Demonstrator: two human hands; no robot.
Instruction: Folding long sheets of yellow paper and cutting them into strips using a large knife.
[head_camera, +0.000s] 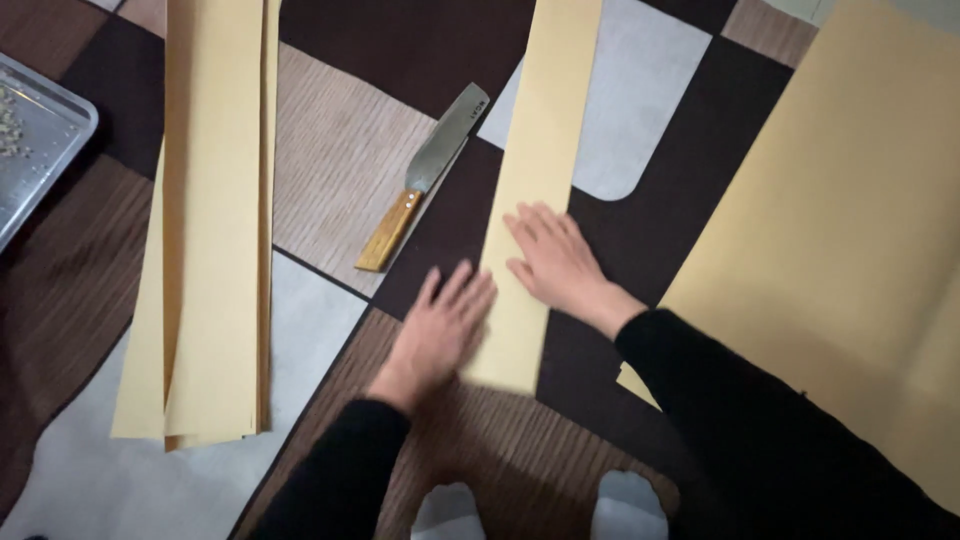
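Observation:
A long tan paper strip (540, 130) lies on the patterned floor mat, running away from me. My right hand (555, 262) lies flat on its lower part, fingers spread. My left hand (445, 325) is flat at the strip's left edge, slightly blurred, fingertips touching the paper. Neither hand grips anything. A knife (425, 175) with a wooden handle and broad steel blade lies just left of the strip, apart from both hands.
A stack of long tan strips (215, 220) lies to the left. A large tan sheet (850, 230) covers the right side. A metal tray (40, 150) sits at the far left edge. My socked feet (540, 510) show at the bottom.

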